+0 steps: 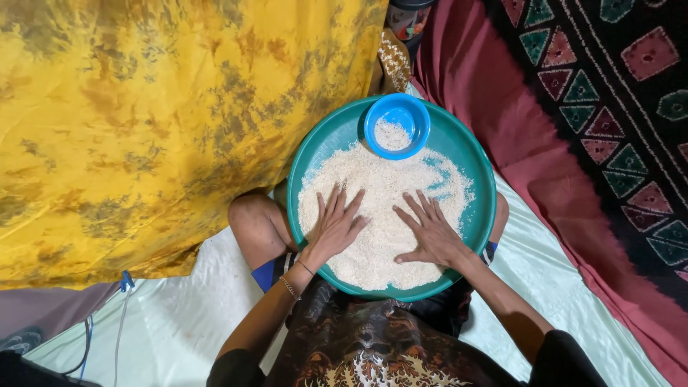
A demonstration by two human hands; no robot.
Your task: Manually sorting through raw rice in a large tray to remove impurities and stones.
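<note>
Head view: left hand (335, 226) and right hand (428, 233) lie flat, fingers spread, gripping nothing, palms pressed on white rice (383, 186) in a teal tray (480, 215); beyond the fingertips sits a small blue bowl (416, 118).

Both hands lie flat, fingers spread, on rice (380, 215) in a round tray (473, 154) on the person's lap, the left hand (335, 228) beside the right hand (431, 233). Beyond the fingertips, a small bowl (398, 125) sits in the tray's far edge, rice inside.
</note>
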